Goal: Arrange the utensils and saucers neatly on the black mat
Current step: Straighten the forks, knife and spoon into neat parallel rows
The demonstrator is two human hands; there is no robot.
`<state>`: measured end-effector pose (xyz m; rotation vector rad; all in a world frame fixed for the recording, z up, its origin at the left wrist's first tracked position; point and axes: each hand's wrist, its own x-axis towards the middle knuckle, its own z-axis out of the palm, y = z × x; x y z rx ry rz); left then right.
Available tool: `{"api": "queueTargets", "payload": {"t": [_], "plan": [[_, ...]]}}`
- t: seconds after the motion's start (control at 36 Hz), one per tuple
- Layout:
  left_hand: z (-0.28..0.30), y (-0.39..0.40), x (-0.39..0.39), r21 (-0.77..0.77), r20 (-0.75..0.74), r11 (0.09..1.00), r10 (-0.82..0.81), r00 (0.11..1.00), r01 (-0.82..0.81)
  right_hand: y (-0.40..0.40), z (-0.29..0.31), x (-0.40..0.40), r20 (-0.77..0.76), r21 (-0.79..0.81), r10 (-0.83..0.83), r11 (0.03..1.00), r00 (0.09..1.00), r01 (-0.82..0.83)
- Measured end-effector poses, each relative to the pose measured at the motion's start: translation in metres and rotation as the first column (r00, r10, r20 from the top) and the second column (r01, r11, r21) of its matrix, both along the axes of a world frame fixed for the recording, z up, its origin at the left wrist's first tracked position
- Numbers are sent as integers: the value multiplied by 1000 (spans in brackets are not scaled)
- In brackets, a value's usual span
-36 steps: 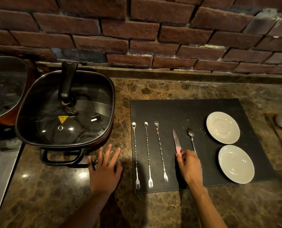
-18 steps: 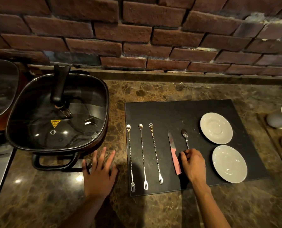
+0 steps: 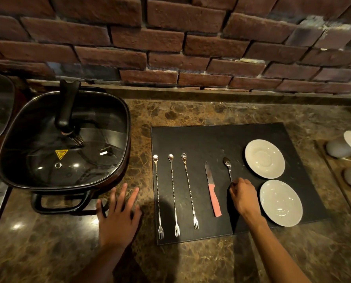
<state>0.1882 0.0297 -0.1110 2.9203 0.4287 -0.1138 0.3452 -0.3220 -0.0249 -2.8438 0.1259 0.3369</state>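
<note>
Steel spoon (image 3: 227,166) (handle end) in right hand (image 3: 244,198).

Two bare arms came up from the bottom edge, no sleeves in view up to where the frame cut them off. Left hand (image 3: 117,219) & right hand (image 3: 244,198) both bare: no gloves, rings, watch or bands visible on wrists or forearms. Fingers (image 3: 120,196) slim w/ short nails, as far as the dim light let me tell. No marks seen.

Black electric skillet (image 3: 64,144) with glass lid, marble counter (image 3: 191,111), brick wall (image 3: 170,37), white cups (image 3: 346,148)
</note>
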Motion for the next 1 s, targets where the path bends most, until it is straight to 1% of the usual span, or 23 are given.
{"api": "queueTargets", "payload": {"t": [0.11,0.28,0.44,0.78,1.0], "plan": [[-2,1,0,7,1,1000,-3,1000,3,-2,3,11,-21,-2,15,1000,1000,-15],[-1,0,0,18,4,1000,-5,1000,5,-10,5,18,-28,91,-48,995,998,50],[3,-1,0,11,6,1000,4,1000,-4,-18,0,18,-26,82,-90,992,996,92],[10,-4,1,-1,-10,1000,19,1000,-19,-14,-6,20,19,46,-16,999,1000,15],[10,-4,1,0,-14,1000,16,1000,-16,-16,-5,19,4,55,-17,998,1000,17]]}}
